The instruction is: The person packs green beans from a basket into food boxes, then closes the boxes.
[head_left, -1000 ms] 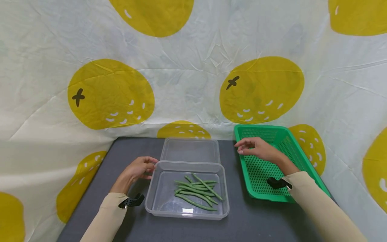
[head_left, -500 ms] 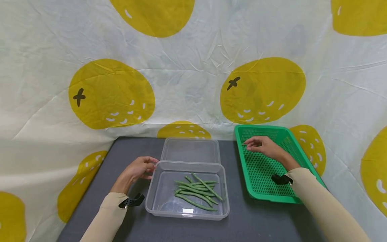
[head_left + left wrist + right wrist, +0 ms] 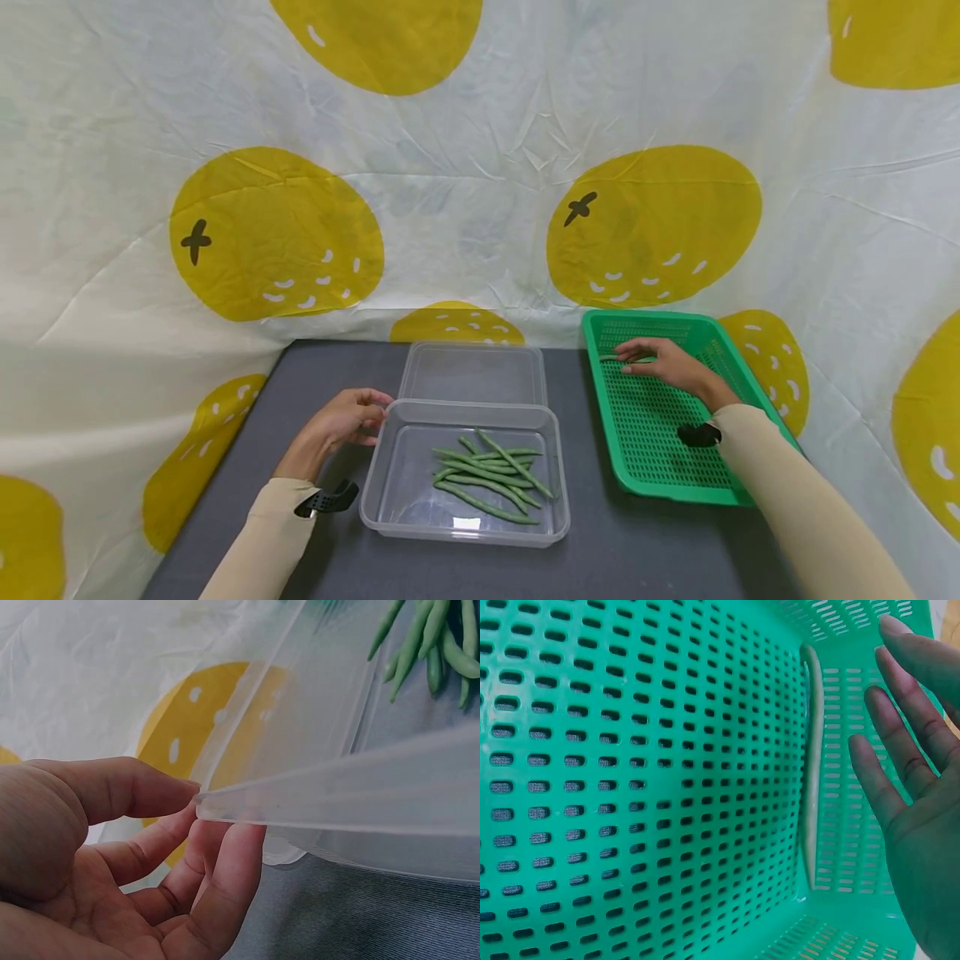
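Perforated green plastic basket w/ slim bean by right-hand fingers

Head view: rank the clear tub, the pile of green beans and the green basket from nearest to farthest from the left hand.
1. Clear tub: the left hand grips the rim at its left corner.
2. Green beans: inside the tub, right of centre.
3. Green basket: far right, beyond the tub; the right hand is over it.

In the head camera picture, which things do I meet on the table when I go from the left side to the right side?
Left hand on the corner of the clear container → clear container → green beans inside it → green basket → right hand open over the far end of the green basket.
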